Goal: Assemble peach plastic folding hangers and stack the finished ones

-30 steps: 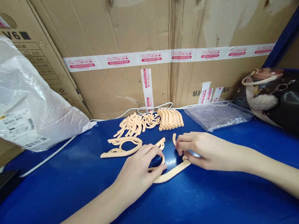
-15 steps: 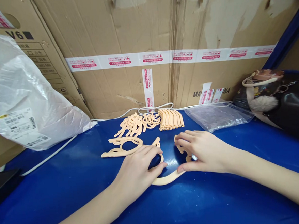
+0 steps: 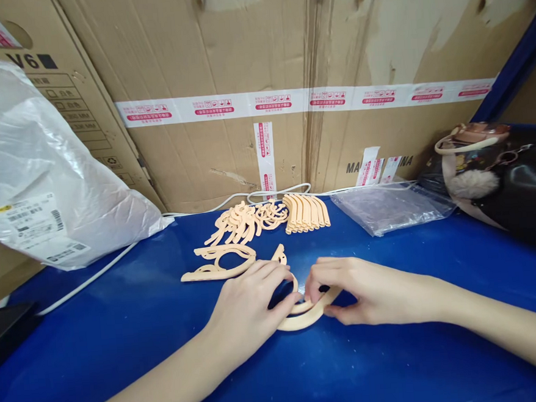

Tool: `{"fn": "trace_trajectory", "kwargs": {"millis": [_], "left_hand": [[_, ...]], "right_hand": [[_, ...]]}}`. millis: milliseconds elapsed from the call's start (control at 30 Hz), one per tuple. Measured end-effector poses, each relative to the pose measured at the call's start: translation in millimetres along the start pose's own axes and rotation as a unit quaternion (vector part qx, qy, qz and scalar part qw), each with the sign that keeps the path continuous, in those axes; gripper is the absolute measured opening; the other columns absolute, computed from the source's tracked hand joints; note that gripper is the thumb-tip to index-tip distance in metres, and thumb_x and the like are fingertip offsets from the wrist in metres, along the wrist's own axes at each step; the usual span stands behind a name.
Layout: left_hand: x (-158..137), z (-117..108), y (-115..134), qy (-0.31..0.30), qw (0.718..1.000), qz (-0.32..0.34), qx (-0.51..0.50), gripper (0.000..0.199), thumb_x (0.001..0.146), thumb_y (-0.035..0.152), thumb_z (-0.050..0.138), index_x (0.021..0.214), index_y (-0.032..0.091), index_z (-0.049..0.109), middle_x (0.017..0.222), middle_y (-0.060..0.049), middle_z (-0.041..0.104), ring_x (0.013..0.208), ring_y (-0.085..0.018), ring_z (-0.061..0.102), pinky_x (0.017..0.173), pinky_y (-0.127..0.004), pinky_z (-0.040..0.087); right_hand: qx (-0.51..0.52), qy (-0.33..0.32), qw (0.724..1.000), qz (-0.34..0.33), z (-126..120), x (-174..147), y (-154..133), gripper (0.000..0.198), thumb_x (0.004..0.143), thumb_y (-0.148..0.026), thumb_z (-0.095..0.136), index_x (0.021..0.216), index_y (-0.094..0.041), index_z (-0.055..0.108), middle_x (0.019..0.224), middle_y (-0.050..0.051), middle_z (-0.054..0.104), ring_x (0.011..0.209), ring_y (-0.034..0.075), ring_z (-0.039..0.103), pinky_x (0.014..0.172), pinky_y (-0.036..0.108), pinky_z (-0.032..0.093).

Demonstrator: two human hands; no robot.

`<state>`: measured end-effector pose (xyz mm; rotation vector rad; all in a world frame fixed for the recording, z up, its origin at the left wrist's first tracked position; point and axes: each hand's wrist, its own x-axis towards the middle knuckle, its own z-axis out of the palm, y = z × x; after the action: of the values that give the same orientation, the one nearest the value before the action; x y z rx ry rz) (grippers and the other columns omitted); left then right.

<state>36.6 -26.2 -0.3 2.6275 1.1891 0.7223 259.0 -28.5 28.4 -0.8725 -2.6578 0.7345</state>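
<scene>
While the left forearm [image 3: 163,377] slants inward, I see the left hand [image 3: 247,294] arched palm-down, thumb and fingers half-curled, holding a cream curved frame [image 3: 299,322] on the blue table [image 3: 299,382]; the right hand [image 3: 363,289], angled in sideways, pinches its right end, fingertips bent down.

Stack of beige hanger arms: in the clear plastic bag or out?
Out. The stack of beige hanger arms sits on the blue tabletop, left of the clear plastic bag, which lies flat.

Two hands [image 3: 251,294] [image 3: 361,286], one parcel [image 3: 59,173], one pom-pom [image 3: 472,183]
</scene>
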Motion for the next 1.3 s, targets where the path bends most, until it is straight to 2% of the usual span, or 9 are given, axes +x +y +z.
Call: {"fn": "trace_trajectory", "kwargs": {"millis": [133, 333, 467, 633, 767, 933, 1133, 1300], "left_hand": [[0, -2, -2, -0.003, 1.0, 0.026, 0.001, 0.019, 0.092, 0.019, 0.043, 0.097, 0.023, 0.061, 0.104, 0.0, 0.067, 0.098, -0.019, 0.06, 0.083, -0.034, 0.048], [1, -2, -8, -0.026, 0.998, 0.054, 0.029, 0.041, 0.08, -0.003, 0.036, 0.104, 0.021, 0.06, 0.111, -0.001, 0.066, 0.104, -0.02, 0.058, 0.087, -0.036, 0.048], [2, -2, -9, -0.034, 0.997, 0.061, 0.032, 0.046, 0.077, -0.007, 0.036, 0.106, 0.021, 0.059, 0.113, -0.001, 0.066, 0.105, -0.019, 0.058, 0.088, -0.036, 0.049], [1, -2, -9, -0.044, 0.996, 0.071, 0.033, 0.046, 0.077, -0.008, 0.037, 0.107, 0.021, 0.057, 0.116, -0.002, 0.064, 0.107, -0.019, 0.057, 0.09, -0.037, 0.048], [0, -1, -10, -0.035, 0.996, 0.074, 0.035, 0.05, 0.076, -0.009, 0.036, 0.109, 0.023, 0.057, 0.118, -0.002, 0.061, 0.111, -0.02, 0.054, 0.093, -0.039, 0.047], [0, 0, -13, -0.03, 0.996, 0.067, 0.049, 0.058, 0.072, -0.011, 0.033, 0.111, 0.024, 0.054, 0.124, -0.003, 0.055, 0.12, -0.021, 0.047, 0.096, -0.042, 0.045], [1, 1, -13, 0.001, 0.998, 0.059, 0.031, 0.044, 0.084, -0.001, 0.037, 0.118, 0.024, 0.049, 0.126, -0.005, 0.052, 0.121, -0.02, 0.045, 0.099, -0.041, 0.043], [0, -1, -9, -0.004, 0.998, 0.055, 0.008, 0.046, 0.08, 0.004, 0.043, 0.121, 0.024, 0.048, 0.129, -0.005, 0.05, 0.124, -0.022, 0.043, 0.103, -0.044, 0.039]], "right_hand": [[-0.066, 0.022, 0.997, -0.023, -1, 0, 10, 0.029, 0.075, 0.001, 0.053, 0.097, -0.019, 0.056, 0.093, 0.001, 0.06, 0.094, 0.015, 0.05, 0.082, 0.028, 0.042], [-0.135, 0.058, 0.988, -0.036, 3, 3, 21, 0.033, 0.077, 0.006, 0.043, 0.097, -0.018, 0.054, 0.093, 0.003, 0.058, 0.092, 0.016, 0.048, 0.081, 0.03, 0.041], [-0.195, 0.066, 0.978, -0.035, 3, 4, 21, 0.029, 0.083, 0.001, 0.041, 0.099, -0.018, 0.056, 0.093, 0.005, 0.057, 0.086, 0.018, 0.048, 0.077, 0.032, 0.042], [-0.261, 0.109, 0.959, -0.009, 1, 5, 20, 0.018, 0.09, -0.013, 0.043, 0.101, -0.017, 0.058, 0.093, 0.007, 0.058, 0.083, 0.02, 0.05, 0.074, 0.034, 0.041], [-0.259, 0.127, 0.957, 0.016, 1, 6, 20, 0.016, 0.093, -0.019, 0.044, 0.098, -0.018, 0.059, 0.087, 0.005, 0.062, 0.08, 0.019, 0.054, 0.076, 0.035, 0.039], [-0.246, 0.116, 0.962, 0.026, 0, 7, 17, 0.021, 0.096, -0.025, 0.04, 0.096, -0.018, 0.06, 0.086, 0.005, 0.064, 0.081, 0.019, 0.057, 0.08, 0.036, 0.038], [-0.234, 0.114, 0.966, 0.013, 1, 7, 16, 0.019, 0.095, -0.027, 0.043, 0.097, -0.018, 0.06, 0.086, 0.004, 0.063, 0.081, 0.018, 0.056, 0.083, 0.037, 0.038], [-0.208, 0.101, 0.973, 0.003, 1, 5, 16, 0.024, 0.095, -0.032, 0.042, 0.102, -0.018, 0.06, 0.091, 0.006, 0.064, 0.086, 0.02, 0.057, 0.084, 0.038, 0.04]]}}
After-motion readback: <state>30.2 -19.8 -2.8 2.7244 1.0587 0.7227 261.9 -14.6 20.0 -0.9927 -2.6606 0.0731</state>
